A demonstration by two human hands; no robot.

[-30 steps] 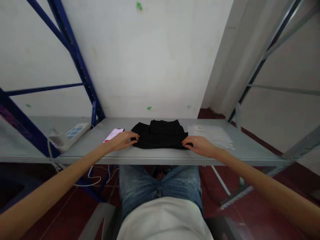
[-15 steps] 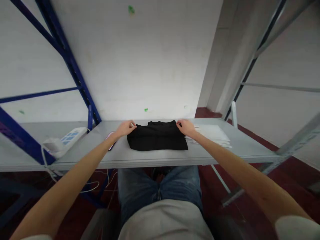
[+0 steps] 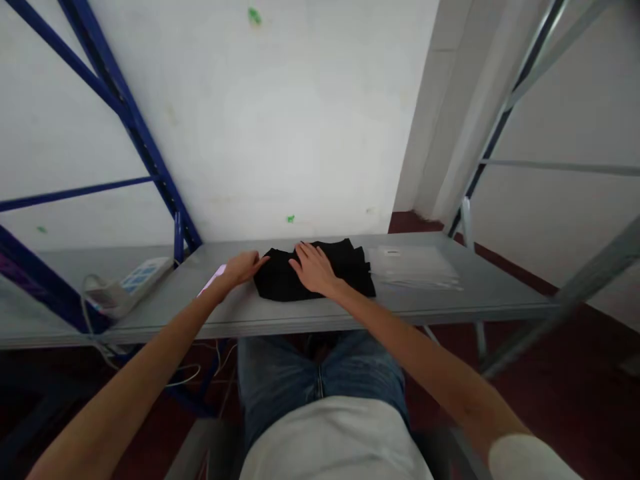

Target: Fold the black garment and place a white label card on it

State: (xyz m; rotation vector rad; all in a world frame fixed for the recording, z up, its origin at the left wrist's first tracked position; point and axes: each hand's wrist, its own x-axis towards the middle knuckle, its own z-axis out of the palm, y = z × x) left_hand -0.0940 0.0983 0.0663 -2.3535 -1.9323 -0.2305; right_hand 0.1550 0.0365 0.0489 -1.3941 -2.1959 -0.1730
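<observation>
A folded black cloth [image 3: 345, 263] lies on the grey table [image 3: 280, 325] in front of me, its right end showing uneven layered edges. My right hand [image 3: 314, 268] rests flat on the middle of the cloth, with its fingers spread. At the cloth's left edge is my left hand [image 3: 243, 267]; its thumb or a finger reaches the cloth's upper left corner, and whether it grips the fabric is too small to tell.
Clear plastic bags [image 3: 415, 267] lie stacked right of the cloth. A phone [image 3: 213, 279] is partly behind my left forearm. Farther left is a white power strip [image 3: 145, 277] with cables. Blue and grey metal posts stand at both sides, with a white wall behind.
My right hand has let go of the cloth's upper right corner and moved left onto its middle. The left hand has shifted slightly left and down.
</observation>
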